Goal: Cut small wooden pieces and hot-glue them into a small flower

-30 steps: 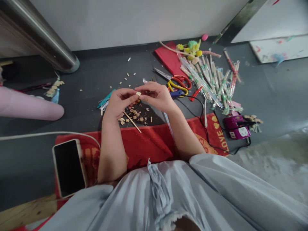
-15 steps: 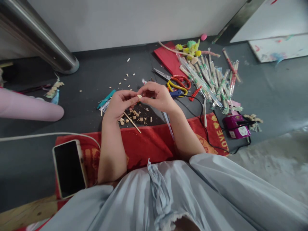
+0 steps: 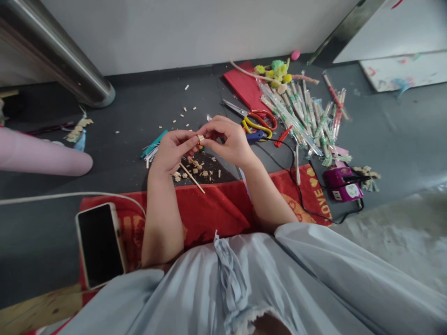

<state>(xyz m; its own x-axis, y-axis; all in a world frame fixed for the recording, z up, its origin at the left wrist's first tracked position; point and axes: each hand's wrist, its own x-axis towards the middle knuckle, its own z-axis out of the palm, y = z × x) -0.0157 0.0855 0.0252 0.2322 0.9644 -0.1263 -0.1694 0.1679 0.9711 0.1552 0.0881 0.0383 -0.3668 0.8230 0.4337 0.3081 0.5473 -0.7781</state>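
Fingertips of both hands meet around a small pale piece (image 3: 200, 138), with a bit of green and orange showing just under it. My left hand (image 3: 172, 151) pinches it from the left, and my right hand (image 3: 226, 141) closes on it from the right. Below them, wooden crumbs and small chips (image 3: 195, 171) lie on a dark patch, beside a thin wooden stick (image 3: 193, 178). Teal and white strips (image 3: 152, 146) lie by my left hand. Scissors with red and yellow handles (image 3: 260, 122) and a blue-handled tool (image 3: 255, 136) are right of my right hand.
Wrapped sticks (image 3: 302, 111) are spread at the right, near a red packet (image 3: 244, 86) and a purple box (image 3: 344, 184) with a black cable. A red towel (image 3: 216, 204) lies in front, with a phone (image 3: 101, 246) at its left. A metal leg (image 3: 87, 70) stands back left.
The small piece between my fingers has turned and shifted slightly left, showing more green and orange below it. My right hand has moved up a little.
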